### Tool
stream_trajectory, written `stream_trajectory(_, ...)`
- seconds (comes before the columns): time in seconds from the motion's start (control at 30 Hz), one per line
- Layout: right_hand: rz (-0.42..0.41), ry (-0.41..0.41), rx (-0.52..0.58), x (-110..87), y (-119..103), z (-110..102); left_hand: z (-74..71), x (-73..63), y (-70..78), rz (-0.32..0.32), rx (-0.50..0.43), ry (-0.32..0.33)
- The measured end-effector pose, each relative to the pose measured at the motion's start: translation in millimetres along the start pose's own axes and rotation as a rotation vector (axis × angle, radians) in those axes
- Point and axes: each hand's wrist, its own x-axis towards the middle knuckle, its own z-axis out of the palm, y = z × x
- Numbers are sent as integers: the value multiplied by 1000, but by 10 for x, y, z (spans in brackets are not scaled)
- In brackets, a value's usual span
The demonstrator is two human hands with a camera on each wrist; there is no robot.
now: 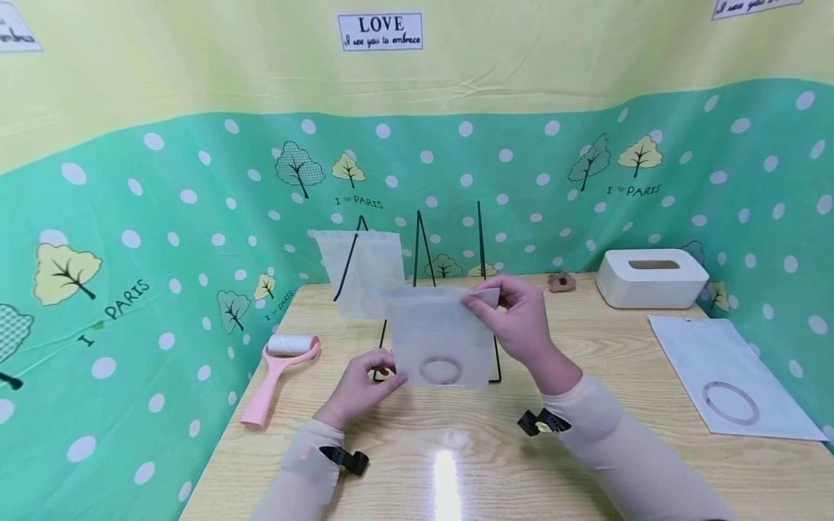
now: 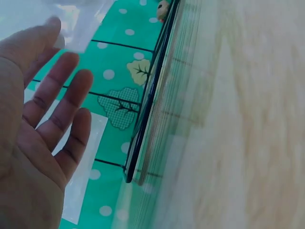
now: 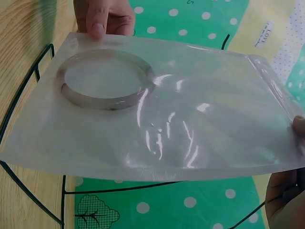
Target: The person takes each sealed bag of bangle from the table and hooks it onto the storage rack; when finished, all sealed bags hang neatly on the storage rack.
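- translucent pouch is apparently being aligned before wire stand
- left hand, spare fingers parted, and right hand are pinching corners
- next move is probably needing steadiness

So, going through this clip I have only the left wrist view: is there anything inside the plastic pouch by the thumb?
Observer: Yes, the right wrist view shows a bangle inside that translucent pouch.
Reviewer: And at its opposite side, what holds it?
Observer: The right hand pinches it near the upper right corner, as the head view shows.
Reviewer: Anything over on the person's left?
Observer: A pink-handled lint roller lies on the wooden table there, in the head view.
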Motion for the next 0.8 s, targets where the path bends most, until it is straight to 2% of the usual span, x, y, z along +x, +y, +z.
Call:
stream_trajectory(0.33,39,-50,56,5,17,132,-37,-18,-16,14,-11,45)
stream_trajectory(0.6,22,-84,78,21,60,207,-111,-38,-40,-48,2,45)
stream_trajectory(0.8,19,-89,95,39,74,266,-148,-42,-62,-40,11,62)
